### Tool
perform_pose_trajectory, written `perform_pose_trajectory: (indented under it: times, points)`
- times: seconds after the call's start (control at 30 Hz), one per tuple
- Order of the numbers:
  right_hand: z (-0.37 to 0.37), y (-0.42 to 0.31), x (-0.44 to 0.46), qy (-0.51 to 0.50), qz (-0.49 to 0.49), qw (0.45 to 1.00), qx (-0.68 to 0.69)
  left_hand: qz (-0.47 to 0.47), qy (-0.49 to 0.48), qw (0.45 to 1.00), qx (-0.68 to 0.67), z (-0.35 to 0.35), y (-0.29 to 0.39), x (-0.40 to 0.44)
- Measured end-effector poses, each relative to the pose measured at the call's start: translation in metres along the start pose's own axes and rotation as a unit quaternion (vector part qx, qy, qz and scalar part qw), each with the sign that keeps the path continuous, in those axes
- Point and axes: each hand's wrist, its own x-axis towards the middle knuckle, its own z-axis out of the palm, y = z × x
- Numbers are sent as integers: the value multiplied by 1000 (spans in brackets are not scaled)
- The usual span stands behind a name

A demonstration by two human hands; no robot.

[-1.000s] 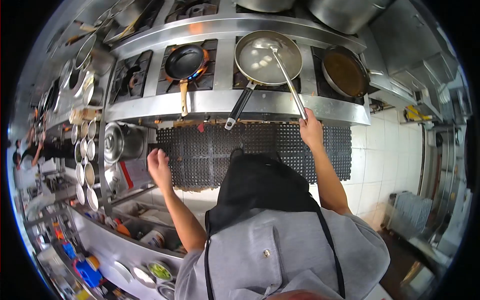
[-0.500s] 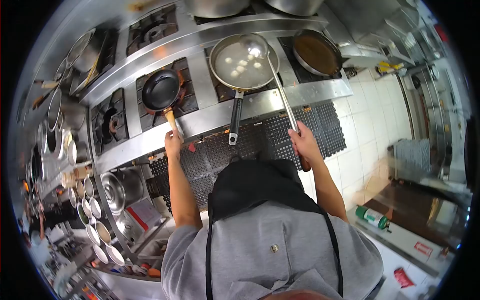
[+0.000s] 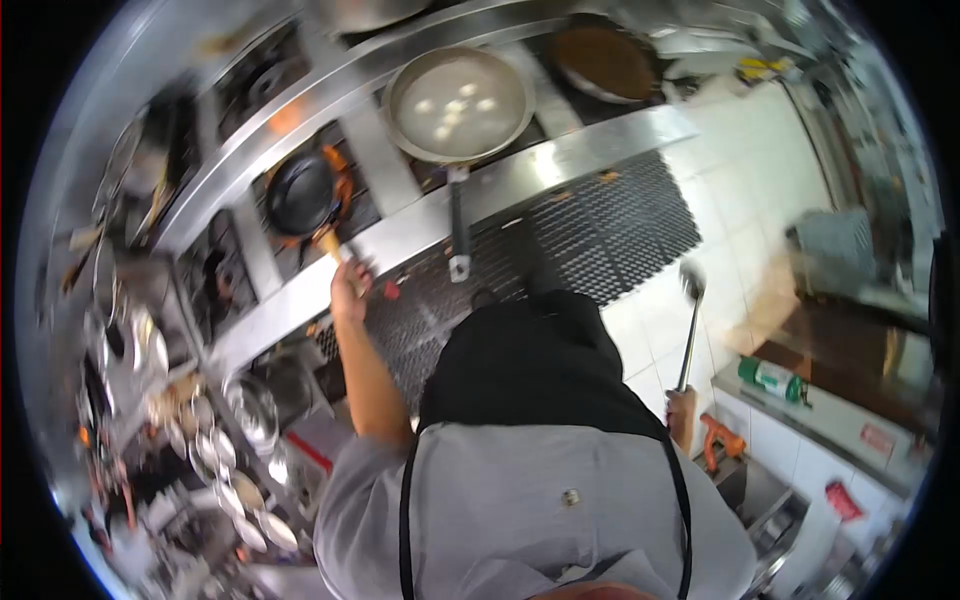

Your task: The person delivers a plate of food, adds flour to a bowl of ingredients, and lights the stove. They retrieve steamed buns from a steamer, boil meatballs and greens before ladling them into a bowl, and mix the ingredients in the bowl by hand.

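My left hand [image 3: 350, 287] is wrapped round the wooden handle [image 3: 328, 243] of a small black frying pan [image 3: 301, 193], which sits on a stove burner. Low at my right side, my right hand [image 3: 680, 408] grips a long metal ladle [image 3: 692, 330], its bowl pointing up and away from me over the tiled floor. A wide pan [image 3: 402, 105] of cloudy liquid holds several small white pieces [image 3: 455, 106]; its black handle [image 3: 459, 225] points toward me, and neither hand touches it.
A pan of brown liquid [image 3: 603, 58] stands at the back right of the stove. Black rubber matting [image 3: 620, 225] lies before it. Several small metal containers [image 3: 215, 455] are at the left. A green bottle [image 3: 773, 378] rests on a ledge at the right.
My left hand has come up and taken the small pan's handle. The ladle has left the wide pan and swung down to my right in my right hand. The view has turned.
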Motion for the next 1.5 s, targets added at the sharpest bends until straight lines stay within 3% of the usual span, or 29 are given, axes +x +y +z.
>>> perform_pose_trajectory:
  times: [0.03,0.07,0.1,0.13,0.2,0.27,0.33,0.37,0.4,0.47,0.53,0.57,0.6,0.67,0.73,0.8,0.87,0.97,1.07,1.27,1.47,1.5]
  points:
    - [-10,15,22,-157,85,977,114,-1,25,1000,17,12,5,-15]
    - [-11,25,33,-304,176,910,218,13,-25,1000,4,-1,2,-17]
    - [7,61,25,-440,-89,821,353,34,11,999,2,18,5,-32]
    - [63,179,81,-326,-268,836,351,43,24,999,-7,11,5,-31]
    - [63,98,29,-192,-403,881,160,2,-73,996,-56,-19,0,-13]
    - [45,16,-22,-177,-324,911,186,19,-42,996,-71,0,3,-22]
    - [33,-3,5,-161,-246,934,205,96,91,982,132,21,1,-47]
    - [29,-9,39,-259,14,903,343,120,111,976,144,28,1,-62]
    - [25,-14,67,-332,276,786,444,127,116,975,140,37,-4,-80]
    - [22,-32,84,-316,151,879,322,212,176,903,330,53,-17,-123]
    - [13,-65,94,-285,197,869,352,311,230,818,426,64,-24,-151]
    - [4,-89,92,-252,136,920,266,361,264,724,525,57,-23,-153]
    - [-3,-102,101,-237,77,948,197,326,329,634,619,82,-13,-173]
    - [-22,-120,128,-207,34,960,183,351,356,554,665,124,-5,-204]
    - [-43,-155,126,-194,33,955,221,373,343,541,671,157,-2,-225]
    - [-70,-185,124,-185,-44,928,319,371,306,610,630,194,-9,-232]
    - [-100,-222,124,-242,-122,901,340,360,263,656,609,246,-19,-249]
    - [-144,-301,127,-288,-218,891,277,265,187,822,469,319,-60,-249]
    - [-146,-382,120,-277,-324,885,189,190,97,910,357,363,-101,-229]
    - [-115,-476,136,-274,-413,868,34,128,0,935,331,417,-165,-188]
    - [-87,-501,145,-250,-409,876,-45,173,29,867,466,457,-177,-159]
    - [-85,-504,147,-303,-378,875,-12,181,35,852,489,462,-177,-154]
